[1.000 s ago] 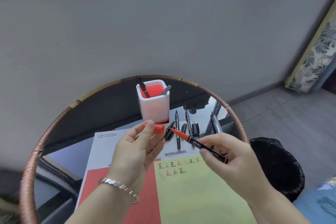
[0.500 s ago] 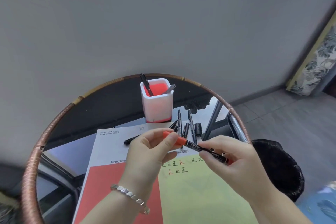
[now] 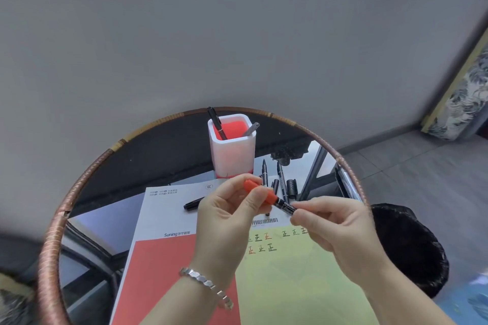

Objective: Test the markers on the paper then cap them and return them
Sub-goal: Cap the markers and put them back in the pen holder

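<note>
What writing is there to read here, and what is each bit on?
"Suning", then blurred Chinese characters: white part of the paper.
"正", handwritten several times: the paper's yellow-green part.
"deli", upside down: barrel of the marker.
Too small or hidden: fine print and round mark at the paper's top, the printed Chinese line under the marker.

Round glass-topped table (image 3: pixel 48 245), rim wrapped in copper-brown weave, is standing against grey wall (image 3: pixel 184 47). Black waste bin (image 3: pixel 412 250) is sitting on tiled floor (image 3: pixel 422 166) just beside table's right edge. Leaf-patterned panel (image 3: pixel 464 92) is leaning far right.
</note>
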